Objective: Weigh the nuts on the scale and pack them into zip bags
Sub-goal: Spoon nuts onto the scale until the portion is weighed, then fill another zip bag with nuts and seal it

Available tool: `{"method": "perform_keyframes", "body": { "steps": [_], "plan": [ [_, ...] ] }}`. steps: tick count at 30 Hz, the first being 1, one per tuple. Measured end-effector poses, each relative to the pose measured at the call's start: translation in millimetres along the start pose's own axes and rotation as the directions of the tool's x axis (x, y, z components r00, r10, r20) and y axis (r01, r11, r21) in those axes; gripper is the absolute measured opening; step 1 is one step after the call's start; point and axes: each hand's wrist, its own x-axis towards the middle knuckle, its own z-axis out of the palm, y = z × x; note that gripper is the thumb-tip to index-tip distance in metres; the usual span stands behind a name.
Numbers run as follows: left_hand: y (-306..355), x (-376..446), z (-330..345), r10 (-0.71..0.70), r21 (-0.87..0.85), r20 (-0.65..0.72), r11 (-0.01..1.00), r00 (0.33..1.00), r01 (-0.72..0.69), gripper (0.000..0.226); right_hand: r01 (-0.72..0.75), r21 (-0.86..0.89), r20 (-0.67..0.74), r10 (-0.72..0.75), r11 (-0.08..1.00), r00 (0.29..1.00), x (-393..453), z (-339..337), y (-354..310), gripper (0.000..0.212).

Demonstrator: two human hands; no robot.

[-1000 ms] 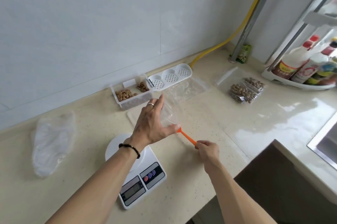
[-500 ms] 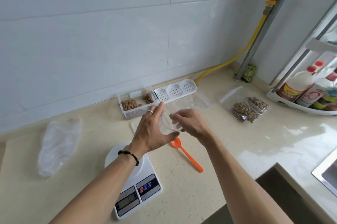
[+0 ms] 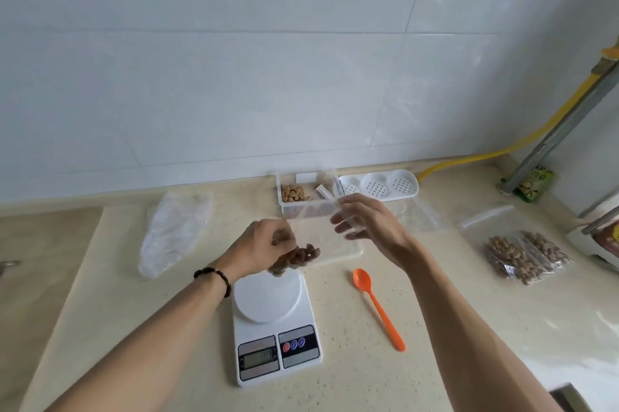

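Here, the clear zip bag (image 3: 311, 227) sags — brown nuts (image 3: 298, 259) pooled low.

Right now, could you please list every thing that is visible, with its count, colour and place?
zip bag with nuts: 1, clear, held above the scale
scale: 1, white, counter front
spoon: 1, orange, right of scale
nut container: 1, clear, by wall
perforated lid: 1, white, beside container
filled bags: 2, clear, far right
crumpled plastic: 1, clear, left
hose: 1, yellow, corner
left hand: grips bag bottom
right hand: holds bag top
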Motion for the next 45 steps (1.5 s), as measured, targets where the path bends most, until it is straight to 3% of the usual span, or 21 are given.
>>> {"method": "perform_keyframes", "body": {
  "steps": [4, 6, 12, 15, 19, 21, 24, 28, 33, 45],
  "plan": [
    [-24.8, 0.7, -15.5, -0.101, 0.229, 0.09, 0.97, 0.991, 0.078, 0.01, -0.104, -0.026, -0.096, 0.101, 0.994, 0.99, 14.3, 33.1, 33.3, 0.011],
    [-42.6, 1.1, -18.7, -0.139, 0.236, 0.106, 0.965, 0.985, 0.111, 0.009, -0.198, 0.045, -0.127, 0.202, 0.979, 0.971, 18.4, 46.6, 56.0, 0.011],
    [-84.5, -2.4, -9.5, -0.175, 0.294, -0.052, 0.938, 0.983, 0.183, 0.026, -0.41, 0.156, -0.172, 0.433, 0.899, 0.885, 24.2, 70.7, 106.9, 0.009],
    [-97.7, -0.2, 0.8, -0.117, 0.355, -0.14, 0.921, 0.983, 0.16, 0.026, -0.439, 0.077, -0.205, 0.445, 0.895, 0.872, 30.8, 79.0, 119.5, 0.006],
    [-106.8, -4.7, 10.2, 0.032, 0.526, -0.249, 0.844, 0.968, 0.108, 0.029, -0.451, -0.226, -0.273, 0.388, 0.864, 0.88, 34.5, 77.9, 119.1, 0.024],
    [-109.8, -15.9, 12.1, 0.078, 0.582, -0.263, 0.808, 0.962, 0.094, 0.03, -0.41, -0.313, -0.31, 0.316, 0.857, 0.897, 30.9, 76.0, 117.6, 0.033],
    [-113.6, -41.8, 16.4, 0.14, 0.665, -0.276, 0.742, 0.951, 0.084, 0.031, -0.218, -0.5, -0.355, 0.032, 0.838, 0.934, 19.6, 74.8, 117.4, 0.034],
    [-116.1, -79.7, 29.8, 0.072, 0.747, -0.266, 0.646, 0.961, 0.158, 0.053, 0.053, -0.784, -0.128, -0.244, 0.619, 0.961, -3.7, 79.5, 103.6, 0.042],
    [-118.8, -126.5, 54.3, -0.056, 0.765, -0.24, 0.603, 0.969, 0.224, 0.076, 0.197, -0.884, 0.106, -0.228, 0.425, 0.968, -31.9, 89.5, 90.0, 0.059],
    [-124.1, -170.5, 70.4, -0.114, 0.704, -0.296, 0.645, 0.948, 0.298, 0.088, 0.215, -0.906, 0.161, -0.171, 0.365, 0.972, -69.4, 101.6, 92.2, 0.061]
  ]
}}
